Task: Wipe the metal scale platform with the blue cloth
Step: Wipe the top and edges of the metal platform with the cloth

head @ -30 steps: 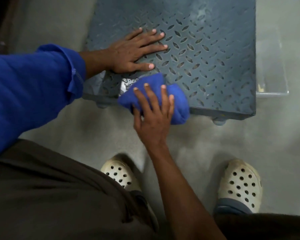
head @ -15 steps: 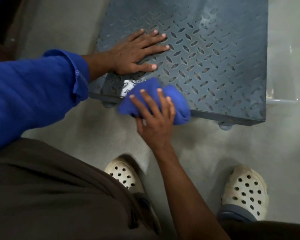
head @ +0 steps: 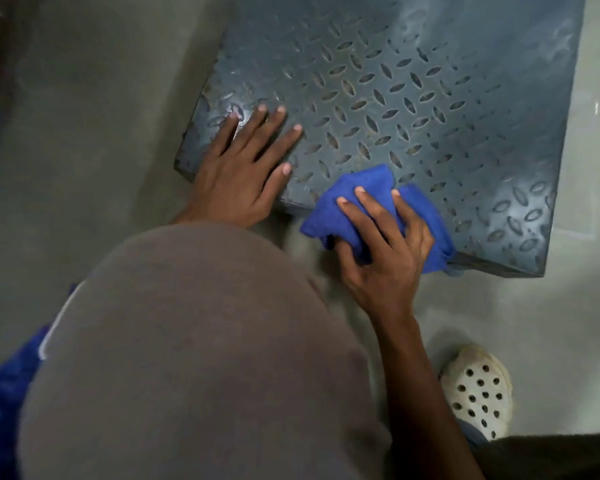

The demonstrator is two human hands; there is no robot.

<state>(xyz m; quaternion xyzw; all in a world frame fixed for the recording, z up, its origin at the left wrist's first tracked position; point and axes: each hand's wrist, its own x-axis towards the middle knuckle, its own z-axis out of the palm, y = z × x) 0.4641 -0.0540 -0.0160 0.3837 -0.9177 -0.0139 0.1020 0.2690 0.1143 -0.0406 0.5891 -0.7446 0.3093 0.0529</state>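
Observation:
The metal scale platform (head: 413,98) is a dark grey tread plate lying low on the floor, filling the upper middle and right. My left hand (head: 243,168) lies flat on its near left corner, fingers spread, holding nothing. The blue cloth (head: 364,188) is bunched on the platform's near edge, partly hanging over it. My right hand (head: 385,251) grips the cloth from above, fingers pressed over it and thumb tucked under.
Grey concrete floor (head: 84,133) surrounds the platform. My bent knee in brown trousers (head: 194,358) fills the lower left and hides my left forearm. A white perforated clog (head: 478,393) stands at the lower right.
My view has swung so the platform sits further right and my knee now covers the left arm. My left hand has shifted toward the near left corner. The cloth has slid right along the near edge.

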